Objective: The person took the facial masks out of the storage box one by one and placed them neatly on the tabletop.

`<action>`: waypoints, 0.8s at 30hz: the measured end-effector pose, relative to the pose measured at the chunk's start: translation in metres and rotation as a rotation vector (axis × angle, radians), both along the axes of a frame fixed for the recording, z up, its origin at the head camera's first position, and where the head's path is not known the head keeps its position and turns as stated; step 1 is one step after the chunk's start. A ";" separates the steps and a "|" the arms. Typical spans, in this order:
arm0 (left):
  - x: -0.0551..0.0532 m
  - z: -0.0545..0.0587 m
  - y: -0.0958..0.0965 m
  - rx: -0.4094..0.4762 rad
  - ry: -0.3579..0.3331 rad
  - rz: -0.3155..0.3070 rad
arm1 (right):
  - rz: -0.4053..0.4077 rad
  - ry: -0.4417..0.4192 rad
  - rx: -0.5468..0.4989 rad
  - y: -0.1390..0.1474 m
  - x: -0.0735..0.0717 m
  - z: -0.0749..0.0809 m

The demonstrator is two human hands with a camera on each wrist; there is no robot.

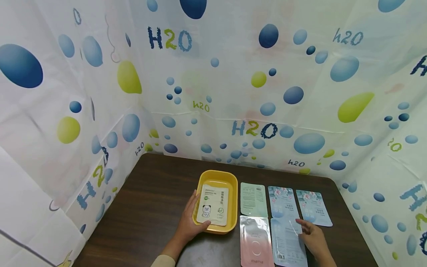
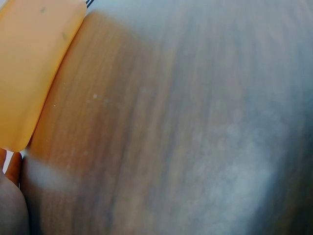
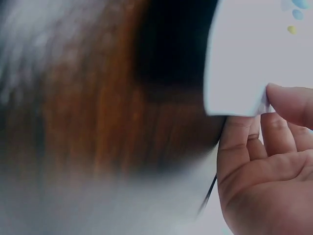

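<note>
In the head view, my left hand (image 1: 191, 222) holds the near left side of a yellow plastic tray (image 1: 233, 200), its thumb over the front rim. A cream packet (image 1: 212, 205) with a bear drawing and "ESSENTIAL OIL" print lies inside. My right hand (image 1: 314, 237) pinches the edge of a pale blue sachet (image 1: 287, 244), printed side up with a barcode. The right wrist view shows thumb and fingers at a corner of that sachet (image 3: 234, 63). Only the tray's side (image 2: 39, 73) and part of the left hand appear in the left wrist view.
A green sachet (image 1: 253, 200), two floral blue sachets (image 1: 281, 202) (image 1: 313, 207) and a pink-and-silver sachet (image 1: 256, 237) lie right of the tray on the dark wooden table (image 1: 160, 189). A bubble-printed curtain (image 1: 227, 89) surrounds the table's back and sides.
</note>
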State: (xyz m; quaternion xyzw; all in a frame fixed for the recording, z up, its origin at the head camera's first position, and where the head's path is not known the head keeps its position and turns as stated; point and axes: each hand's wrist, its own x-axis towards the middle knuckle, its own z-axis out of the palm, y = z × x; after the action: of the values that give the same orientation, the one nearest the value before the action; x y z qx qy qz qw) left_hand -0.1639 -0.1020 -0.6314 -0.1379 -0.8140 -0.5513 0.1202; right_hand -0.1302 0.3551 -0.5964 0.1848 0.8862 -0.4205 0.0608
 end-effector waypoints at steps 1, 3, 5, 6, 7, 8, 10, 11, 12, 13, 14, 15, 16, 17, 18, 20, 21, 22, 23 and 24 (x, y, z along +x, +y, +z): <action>0.000 0.000 0.000 0.000 0.001 -0.001 | 0.002 -0.004 0.000 0.000 0.000 0.000; 0.000 -0.001 0.001 -0.003 0.003 0.000 | 0.008 -0.009 0.007 0.001 0.001 0.001; 0.000 -0.001 0.001 0.000 0.005 0.001 | 0.013 -0.017 0.021 0.002 0.002 0.003; 0.000 -0.001 0.001 0.002 0.006 0.001 | 0.014 -0.020 0.026 0.002 0.003 0.003; 0.000 -0.001 0.001 0.004 0.007 0.000 | 0.016 -0.021 0.036 0.003 0.003 0.003; 0.000 -0.001 0.001 0.006 0.007 -0.001 | 0.017 -0.023 0.041 0.004 0.004 0.004; 0.000 -0.001 0.001 0.008 0.006 -0.001 | 0.015 -0.021 0.043 0.006 0.005 0.003; 0.000 -0.001 0.001 0.011 0.006 -0.002 | 0.011 -0.017 0.040 0.006 0.005 0.003; 0.000 -0.001 0.001 0.013 0.007 -0.003 | 0.005 -0.008 0.041 0.007 0.005 0.003; 0.000 -0.001 0.001 0.016 0.006 -0.004 | -0.003 -0.001 0.037 0.008 0.005 0.002; 0.000 -0.001 0.001 0.019 0.006 -0.006 | -0.011 0.005 0.028 0.008 0.006 0.002; 0.000 -0.001 0.001 0.021 0.005 -0.008 | -0.019 0.012 0.025 0.009 0.006 0.001; 0.000 -0.001 0.001 0.023 0.004 -0.010 | -0.030 0.015 0.022 0.010 0.006 0.001; 0.000 -0.001 0.001 0.023 0.003 -0.011 | -0.041 0.014 0.020 0.010 0.006 0.001; 0.000 -0.001 0.001 0.021 0.003 -0.012 | -0.051 0.013 0.016 0.011 0.007 0.000; 0.000 0.000 0.000 0.017 0.000 -0.013 | -0.058 0.008 0.008 0.012 0.007 0.000; 0.000 -0.001 0.000 0.014 0.000 -0.012 | -0.060 0.007 0.006 0.012 0.007 0.000; 0.000 -0.001 0.000 0.011 -0.001 -0.010 | -0.062 0.007 0.002 0.012 0.007 0.001; 0.000 -0.001 0.000 0.009 -0.003 -0.009 | -0.059 0.012 0.000 0.012 0.007 0.001; 0.000 -0.001 0.000 0.006 -0.004 -0.008 | -0.060 0.018 0.006 0.012 0.007 0.002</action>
State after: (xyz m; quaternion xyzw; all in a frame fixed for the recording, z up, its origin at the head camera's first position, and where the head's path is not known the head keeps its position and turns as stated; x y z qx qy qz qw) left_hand -0.1643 -0.1017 -0.6325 -0.1397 -0.8119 -0.5545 0.1171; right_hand -0.1229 0.3669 -0.5948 0.2077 0.8819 -0.4213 0.0398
